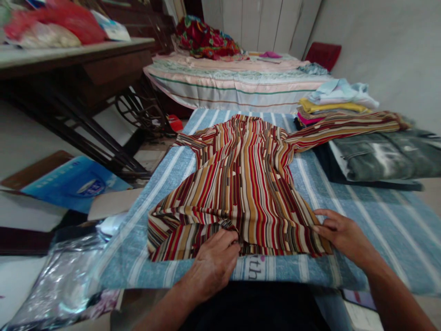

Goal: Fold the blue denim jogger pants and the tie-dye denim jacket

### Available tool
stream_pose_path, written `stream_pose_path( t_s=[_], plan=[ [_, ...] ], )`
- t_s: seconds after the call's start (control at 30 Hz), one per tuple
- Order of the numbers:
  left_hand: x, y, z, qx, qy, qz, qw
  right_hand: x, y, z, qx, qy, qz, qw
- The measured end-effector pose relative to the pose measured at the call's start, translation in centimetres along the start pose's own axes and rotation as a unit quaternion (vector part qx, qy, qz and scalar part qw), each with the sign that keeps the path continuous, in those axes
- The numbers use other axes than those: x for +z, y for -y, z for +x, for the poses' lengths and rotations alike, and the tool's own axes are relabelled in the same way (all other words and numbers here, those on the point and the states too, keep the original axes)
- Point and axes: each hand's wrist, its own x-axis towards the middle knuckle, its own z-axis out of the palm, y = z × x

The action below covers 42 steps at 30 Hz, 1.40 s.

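Note:
A striped shirt (241, 184) in red, tan and white lies spread on a blue striped cloth (379, 220), one sleeve stretched to the right. My left hand (212, 264) pinches the shirt's bottom hem near its middle, fingers closed on the fabric. My right hand (342, 234) grips the hem's right corner, fingers curled around the edge. Both hands sit at the near edge of the cloth.
Dark green jeans (389, 158) and a stack of folded clothes (332, 103) lie at the right. A bed with a striped cover (234, 82) stands behind. A dark table (69, 59) is at the left, with a plastic bag (62, 280) and a blue packet (76, 184) on the floor.

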Motion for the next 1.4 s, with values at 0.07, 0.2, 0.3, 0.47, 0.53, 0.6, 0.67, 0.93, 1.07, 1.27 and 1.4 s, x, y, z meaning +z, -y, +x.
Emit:
stream_pose_path(
  t_s=[0.07,0.2,0.3,0.47,0.53,0.6,0.67,0.93,1.07,1.27,1.4],
  plan=[
    [0.1,0.0,-0.1,-0.002,-0.002,0.003,1.0,-0.2,0.2,0.0,-0.002,0.0,0.004,1.0],
    [0.2,0.0,-0.4,-0.004,0.001,0.008,1.0,-0.2,0.4,0.1,-0.007,-0.007,-0.009,1.0],
    [0.3,0.0,-0.6,-0.002,0.007,0.013,1.0,-0.3,-0.1,0.4,-0.014,-0.012,-0.037,0.999],
    [0.3,0.0,-0.7,-0.01,0.03,0.011,0.999,-0.6,-0.5,0.4,-0.07,-0.053,-0.205,0.975],
    [0.2,-0.1,-0.6,-0.01,0.032,0.004,0.999,0.2,0.5,-0.3,-0.163,-0.144,-0.285,0.934],
    [0.0,-0.2,-0.6,-0.007,0.028,-0.004,1.0,2.0,2.1,-1.6,-0.308,-0.195,-0.302,0.881],
    [-0.2,-0.4,-0.7,-0.011,0.023,-0.011,1.0,5.0,3.9,-3.1,-0.449,-0.124,-0.266,0.844],
    [-2.4,1.3,-4.2,-0.09,-0.108,0.082,0.987,14.2,5.1,-5.3,-0.545,-0.012,-0.223,0.808],
    [-3.9,3.7,-6.9,-0.134,-0.174,0.201,0.955,14.3,4.4,-4.7,-0.528,0.005,-0.212,0.823],
    [-5.7,6.1,-7.9,-0.237,-0.135,0.324,0.906,14.5,4.7,-4.7,-0.517,0.015,-0.205,0.831],
    [-6.2,6.4,-7.6,-0.245,-0.105,0.311,0.912,14.8,4.6,-4.7,-0.519,0.01,-0.205,0.83]
  ],
)
